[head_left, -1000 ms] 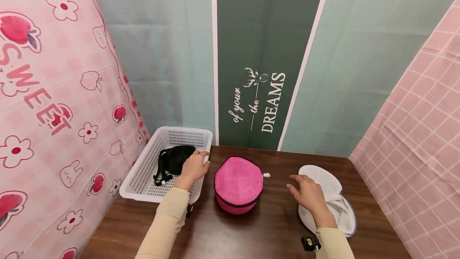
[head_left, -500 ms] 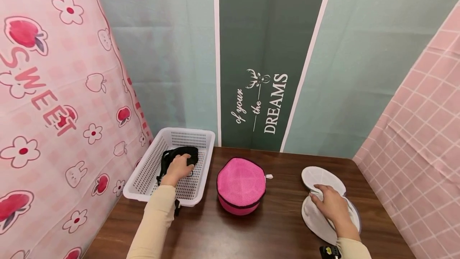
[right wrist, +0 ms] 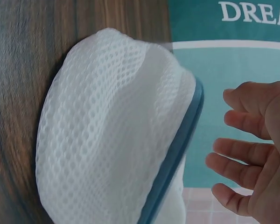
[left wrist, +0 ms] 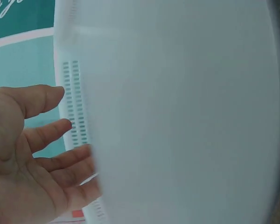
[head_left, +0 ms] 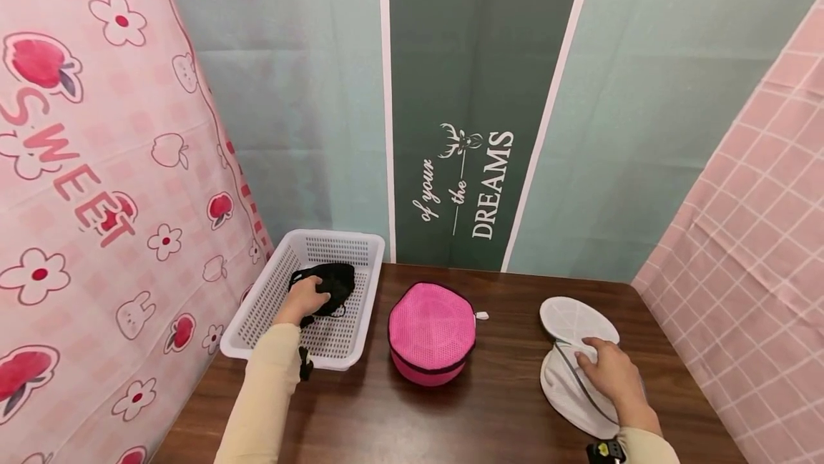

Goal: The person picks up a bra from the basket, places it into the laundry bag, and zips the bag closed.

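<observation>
My left hand point(head_left: 302, 301) reaches into the white basket point(head_left: 368, 307), its fingers at the left side of a black cloth item point(head_left: 337, 282) with thin straps. In the left wrist view, the fingers of the left hand point(left wrist: 42, 158) are spread and loosely bent beside the basket wall point(left wrist: 186, 112), which hides the black item. My right hand point(head_left: 614, 374) hovers above a white mesh laundry bag point(head_left: 566, 385) with a blue-grey zipper edge and a round lid point(head_left: 579, 317) folded back. In the right wrist view, the right hand point(right wrist: 256, 154) is apart from the bag, fingers loosely bent.
A round pink mesh bag point(head_left: 431, 328) with black trim and a white zipper pull point(head_left: 481, 316) stands between the hands on the brown wooden table point(head_left: 502, 407). A green curtain point(head_left: 450, 42) hangs behind, with pink cloths point(head_left: 759, 156) at both sides.
My left hand has moved left from the basket's right rim to the black item. My right hand has moved right over the white mesh bag, whose zipper edge now lies farther left.
</observation>
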The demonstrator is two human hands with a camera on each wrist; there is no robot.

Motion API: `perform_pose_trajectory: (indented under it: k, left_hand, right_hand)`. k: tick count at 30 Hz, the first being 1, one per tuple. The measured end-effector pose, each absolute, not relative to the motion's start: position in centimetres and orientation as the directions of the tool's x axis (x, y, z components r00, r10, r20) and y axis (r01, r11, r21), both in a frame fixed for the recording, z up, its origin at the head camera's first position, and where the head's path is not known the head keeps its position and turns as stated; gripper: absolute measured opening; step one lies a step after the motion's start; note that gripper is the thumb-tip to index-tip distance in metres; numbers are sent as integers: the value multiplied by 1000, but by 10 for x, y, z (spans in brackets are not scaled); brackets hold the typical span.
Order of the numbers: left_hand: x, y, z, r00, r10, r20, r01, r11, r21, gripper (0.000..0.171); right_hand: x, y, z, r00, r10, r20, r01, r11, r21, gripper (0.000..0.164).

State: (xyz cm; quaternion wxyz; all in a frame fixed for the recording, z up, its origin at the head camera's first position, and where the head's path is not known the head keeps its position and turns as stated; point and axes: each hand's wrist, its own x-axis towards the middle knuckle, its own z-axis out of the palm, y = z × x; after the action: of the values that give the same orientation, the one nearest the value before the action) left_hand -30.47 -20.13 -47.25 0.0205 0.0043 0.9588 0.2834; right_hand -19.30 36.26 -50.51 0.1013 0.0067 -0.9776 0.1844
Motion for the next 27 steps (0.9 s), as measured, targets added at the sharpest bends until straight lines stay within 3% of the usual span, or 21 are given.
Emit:
perform_pose_trajectory:
  k: [5, 16, 27]
  left_hand:
    - [-307, -213, -468, -992, 20, -124, -52, 836, 547, 51]
    - [-320, -214, -453, -980, 28, -197, -80, 852, 518, 52]
    - [-335, -210, -467, -946, -23, -323, -182, 862, 472, 61]
  right_hand:
    - [-194, 372, -509, -987, 85, 136, 31, 932, -361, 39]
    - [-189, 391, -510, -974, 226, -29, 220, 899, -378, 53]
    - [-188, 396, -526, -892, 439, -111, 437, 773, -460, 54]
